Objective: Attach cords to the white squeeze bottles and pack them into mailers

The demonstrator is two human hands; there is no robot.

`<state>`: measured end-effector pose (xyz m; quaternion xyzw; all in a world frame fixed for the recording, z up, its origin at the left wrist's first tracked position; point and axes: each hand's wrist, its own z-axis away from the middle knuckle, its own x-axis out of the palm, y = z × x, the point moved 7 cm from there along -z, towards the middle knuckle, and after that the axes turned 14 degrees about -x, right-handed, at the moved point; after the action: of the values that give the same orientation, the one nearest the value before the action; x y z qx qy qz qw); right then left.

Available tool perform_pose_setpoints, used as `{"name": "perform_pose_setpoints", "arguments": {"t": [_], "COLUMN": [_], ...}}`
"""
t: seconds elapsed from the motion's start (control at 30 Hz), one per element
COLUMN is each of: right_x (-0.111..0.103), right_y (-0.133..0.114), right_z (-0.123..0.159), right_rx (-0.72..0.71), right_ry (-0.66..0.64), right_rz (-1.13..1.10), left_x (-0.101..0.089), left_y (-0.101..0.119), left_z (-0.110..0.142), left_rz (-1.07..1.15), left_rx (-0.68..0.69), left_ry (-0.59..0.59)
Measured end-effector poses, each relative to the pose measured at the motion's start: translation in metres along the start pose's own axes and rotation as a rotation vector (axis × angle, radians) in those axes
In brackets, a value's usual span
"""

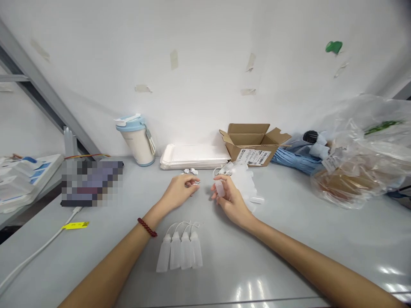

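Note:
My right hand (231,200) holds a small translucent plastic bottle (220,188) upright between its fingers. Across from it, my left hand (179,190) is closed in a pinch; a bit of white shows at the fingertips, too small to name. Just beyond that hand lie small white caps (193,171). A heap of loose translucent bottles (245,182) spreads behind and beside my right hand, partly hidden by it. Closer to me, several filled-looking or frosted bottles (180,252) lie side by side, each fitted with a cap and a thin curved tube.
Against the wall stand a cream tumbler with a blue lid (137,141), a stack of white flat packs (195,156) and an open cardboard box (253,147). Blue bundled material (295,160) and clear plastic bags (353,171) are at right. A white cable (38,252) crosses the left side.

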<state>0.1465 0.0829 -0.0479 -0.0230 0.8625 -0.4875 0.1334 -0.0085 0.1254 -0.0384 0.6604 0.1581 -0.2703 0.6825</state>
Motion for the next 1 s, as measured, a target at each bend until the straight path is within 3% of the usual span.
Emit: {"name": "perform_pose_setpoints", "arguments": {"t": [0.17, 0.3, 0.53, 0.83, 1.0], "right_x": [-0.006, -0.004, -0.006, -0.007, -0.006], "right_y": [-0.009, -0.01, -0.009, -0.005, -0.007], "right_z": [0.0, 0.001, 0.0, 0.002, 0.001], "right_rx": [-0.001, -0.002, -0.031, 0.022, 0.002], "right_ry": [0.018, 0.009, 0.065, 0.08, 0.078], "right_rz": [0.093, 0.115, 0.096, 0.046, 0.075], "left_x": [0.012, 0.02, 0.028, 0.016, 0.018], "left_y": [-0.001, 0.005, 0.005, 0.01, 0.015], "left_z": [0.007, 0.017, 0.023, 0.024, 0.028], "left_rz": [0.43, 0.595, 0.634, 0.775, 0.784], "left_rx": [-0.203, -0.248, -0.291, -0.256, -0.229], "left_ry": [-0.155, -0.236, -0.278, -0.206, -0.241]}}
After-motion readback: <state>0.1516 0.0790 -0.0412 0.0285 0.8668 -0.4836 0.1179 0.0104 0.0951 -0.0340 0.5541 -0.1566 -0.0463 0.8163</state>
